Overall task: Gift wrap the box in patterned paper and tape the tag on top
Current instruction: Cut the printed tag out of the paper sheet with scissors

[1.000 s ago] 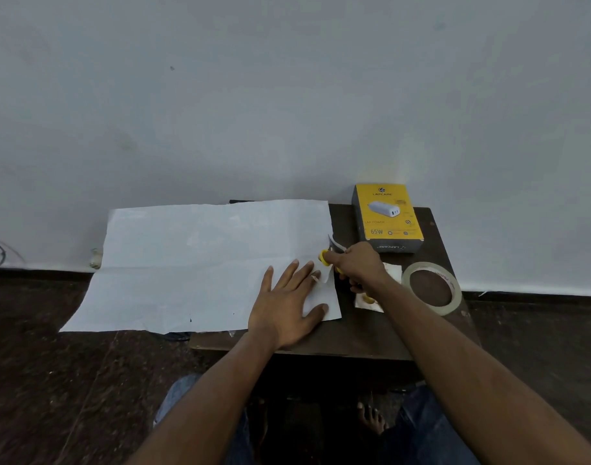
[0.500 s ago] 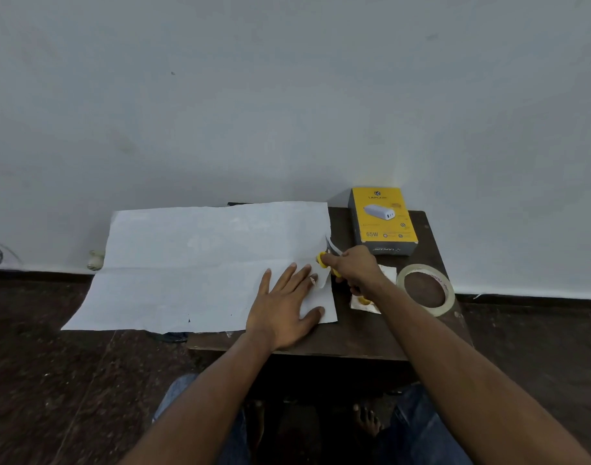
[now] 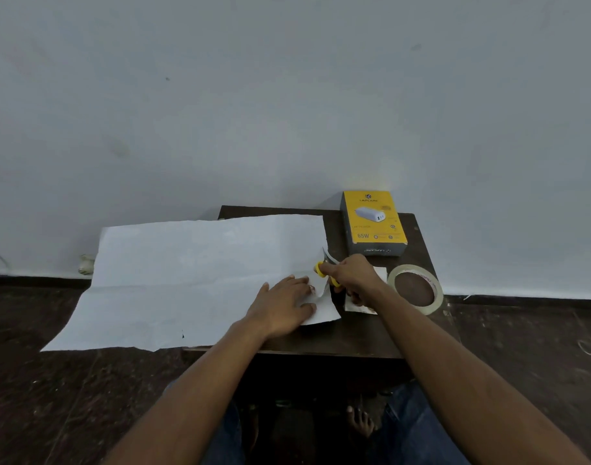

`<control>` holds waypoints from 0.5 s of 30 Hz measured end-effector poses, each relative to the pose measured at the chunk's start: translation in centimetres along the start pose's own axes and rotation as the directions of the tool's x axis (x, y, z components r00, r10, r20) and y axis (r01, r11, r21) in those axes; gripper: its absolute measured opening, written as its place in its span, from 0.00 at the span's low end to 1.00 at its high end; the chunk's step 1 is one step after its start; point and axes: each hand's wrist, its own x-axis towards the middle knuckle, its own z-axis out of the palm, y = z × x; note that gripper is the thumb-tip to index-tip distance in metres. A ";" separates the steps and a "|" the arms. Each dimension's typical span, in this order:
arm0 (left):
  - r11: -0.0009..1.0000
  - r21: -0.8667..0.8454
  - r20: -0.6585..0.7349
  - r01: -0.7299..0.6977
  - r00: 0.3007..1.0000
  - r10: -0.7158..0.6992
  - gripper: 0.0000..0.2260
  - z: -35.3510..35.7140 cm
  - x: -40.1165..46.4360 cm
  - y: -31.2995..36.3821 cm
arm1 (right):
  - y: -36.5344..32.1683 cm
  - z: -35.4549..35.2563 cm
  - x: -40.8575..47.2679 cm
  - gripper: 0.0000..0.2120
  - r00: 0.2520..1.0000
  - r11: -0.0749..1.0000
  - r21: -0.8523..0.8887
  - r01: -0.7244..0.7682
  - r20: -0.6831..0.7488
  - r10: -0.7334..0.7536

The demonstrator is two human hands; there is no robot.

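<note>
The step in hand is cutting the wrapping sheet to size; nothing is wrapped yet. The large white sheet of paper [image 3: 193, 276], plain side up, fills the centre-left of the frame, draped over the small dark wooden table [image 3: 347, 333] and overhanging its left edge. The left hand [image 3: 280, 307] lies flat on the sheet's lower right corner, fingers straight and spread, pinning it down. The right hand [image 3: 352, 275] curls round the yellow-handled scissors [image 3: 326, 265], whose blades stand parted at the paper's right edge, just above the left fingertips. The yellow cardboard charger box [image 3: 373, 223] sits unwrapped at the table's upper right, well apart from the sheet. A ring of pale tape [image 3: 416, 290] lies right of centre, and a small white slip [image 3: 364, 298], possibly the tag, is half hidden under the right wrist. Next, I judge, the blades must close and run leftward across the sheet while the flat hand keeps it taut
</note>
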 end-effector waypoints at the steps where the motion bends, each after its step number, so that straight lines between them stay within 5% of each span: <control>1: 1.000 -0.009 0.012 -0.004 1.000 0.004 0.21 -0.3 0.2 -0.1 | 0.0 0.0 0.0 0.20 1.000 1.000 0.005 -0.003 0.003 0.003; 4: 1.000 -0.016 -0.047 0.006 0.999 -0.007 0.18 -0.7 0.7 -0.4 | 0.1 -0.1 0.0 0.21 1.000 1.000 0.026 -0.008 0.010 0.008; 8: 0.998 0.057 -0.324 0.012 0.946 0.007 0.15 -0.5 1.3 -0.7 | -0.1 -0.1 0.0 0.21 1.000 1.000 0.004 -0.017 0.005 0.017; 11: 0.973 0.210 -0.384 -0.095 0.907 0.172 0.18 1.3 1.6 -1.7 | 0.0 -0.1 0.1 0.21 1.000 1.000 0.004 -0.014 -0.002 0.014; 15: 0.953 0.296 -0.344 -0.061 0.924 0.166 0.32 3.1 1.5 -2.4 | 0.2 -0.1 0.4 0.20 1.000 1.000 0.000 0.019 0.002 -0.019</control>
